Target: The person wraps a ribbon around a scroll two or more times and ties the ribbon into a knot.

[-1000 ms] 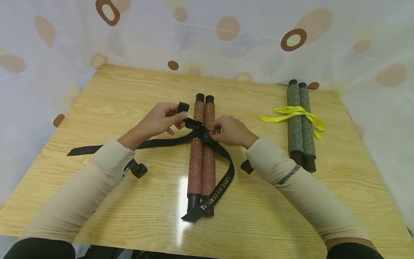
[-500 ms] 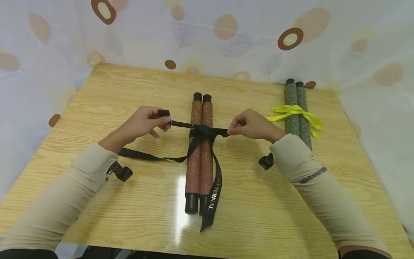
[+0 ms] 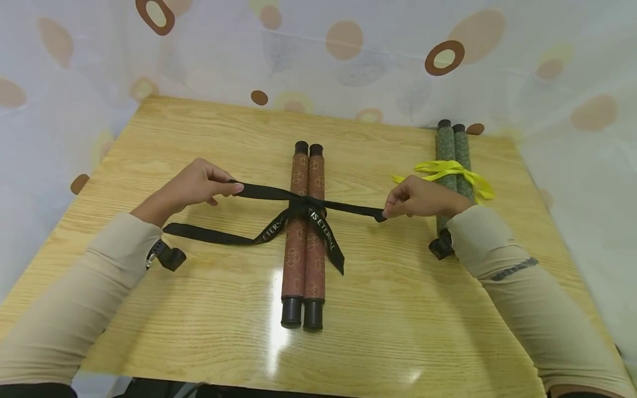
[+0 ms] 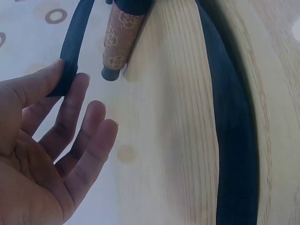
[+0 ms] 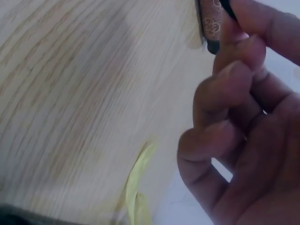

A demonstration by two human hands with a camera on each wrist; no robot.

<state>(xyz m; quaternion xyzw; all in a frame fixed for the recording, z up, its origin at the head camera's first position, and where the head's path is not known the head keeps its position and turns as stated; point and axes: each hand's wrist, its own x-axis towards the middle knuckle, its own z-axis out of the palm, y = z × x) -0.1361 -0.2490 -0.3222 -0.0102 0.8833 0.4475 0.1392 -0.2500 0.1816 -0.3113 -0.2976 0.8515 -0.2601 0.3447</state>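
Observation:
Two reddish-brown patterned scrolls point(image 3: 293, 257) with black end knobs lie side by side, crossed by a black ribbon point(image 3: 264, 192) knotted over them. To the left of the scrolls, my left hand point(image 3: 196, 185) pinches one ribbon strand between thumb and fingertips; the left wrist view shows its other fingers loosely bent. On the right, my right hand point(image 3: 423, 198) pinches the opposite strand, its other fingers curled in the right wrist view. Both strands run out nearly straight from the knot. One lettered tail point(image 3: 325, 237) slants over the right scroll, while another tail point(image 4: 229, 117) stretches left along the table.
Two grey-green scrolls point(image 3: 446, 146) tied with a yellow ribbon point(image 3: 478, 181) lie at the back right, partly behind my right hand and sleeve. The wooden table point(image 3: 199, 331) meets a patterned curtain point(image 3: 308, 55) at its back.
My hands have moved apart from near the knot, drawing the black strands out to both sides. The right lettered tail has shortened, its tip pulled up from the lower knobs.

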